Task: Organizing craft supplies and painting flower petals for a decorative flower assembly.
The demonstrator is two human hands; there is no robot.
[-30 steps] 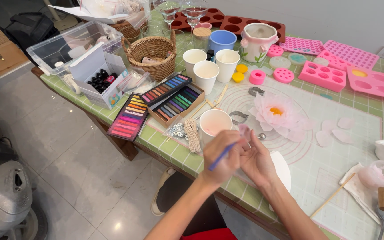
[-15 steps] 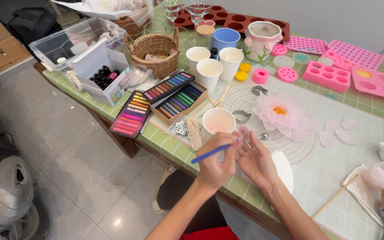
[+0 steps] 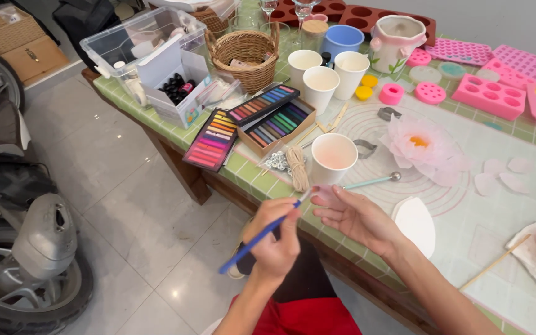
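My left hand (image 3: pixel 276 243) grips a thin blue paintbrush (image 3: pixel 249 245), with its tip up against a small pale pink petal (image 3: pixel 325 196). My right hand (image 3: pixel 358 217) holds that petal on its fingertips, palm up. Both hands hover over the front edge of the green tiled table (image 3: pixel 246 170). Just beyond them stands a paper cup (image 3: pixel 334 158) tinted pink inside. A ball-tipped tool (image 3: pixel 370 182) lies beside the cup. Farther right a pink paper flower (image 3: pixel 420 146) rests on the clear mat, with loose petals (image 3: pixel 497 177) next to it.
Boxes of coloured pastel sticks (image 3: pixel 274 121) and a bundle of twine (image 3: pixel 297 167) lie left of the cup. Behind are a wicker basket (image 3: pixel 246 53), white cups (image 3: pixel 321 84), pink silicone moulds (image 3: pixel 491 96) and a clear bin (image 3: pixel 134 37). A scooter (image 3: pixel 32 248) stands on the floor at left.
My hands stay together at the table's front edge with the brush at the petal. The brush handle now points lower toward me, and the view has shifted slightly.
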